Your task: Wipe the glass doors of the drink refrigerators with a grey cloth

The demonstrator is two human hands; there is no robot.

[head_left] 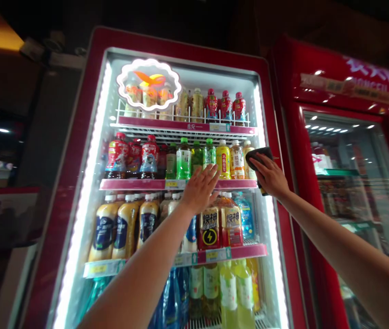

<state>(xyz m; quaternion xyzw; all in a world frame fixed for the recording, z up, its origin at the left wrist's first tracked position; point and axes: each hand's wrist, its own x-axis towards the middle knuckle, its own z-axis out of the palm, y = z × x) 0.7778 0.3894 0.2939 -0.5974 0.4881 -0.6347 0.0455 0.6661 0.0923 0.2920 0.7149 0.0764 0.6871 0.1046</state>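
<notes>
A lit red drinks fridge (91, 114) stands in front of me, its glass door (187, 214) showing several shelves of bottles. My left hand (199, 187) lies flat on the glass with fingers stretched out, over the second shelf (135, 184). Further right, my right hand (269, 176) presses a dark cloth (258, 155) against the glass near the door's right edge, beside the yellow and orange bottles (230, 160).
A second red fridge (345, 183) with a reflective glass door stands right beside this one. To the left is a dark room with a pale counter edge (12, 278). A glowing logo sticker (149, 84) sits at the top of the door.
</notes>
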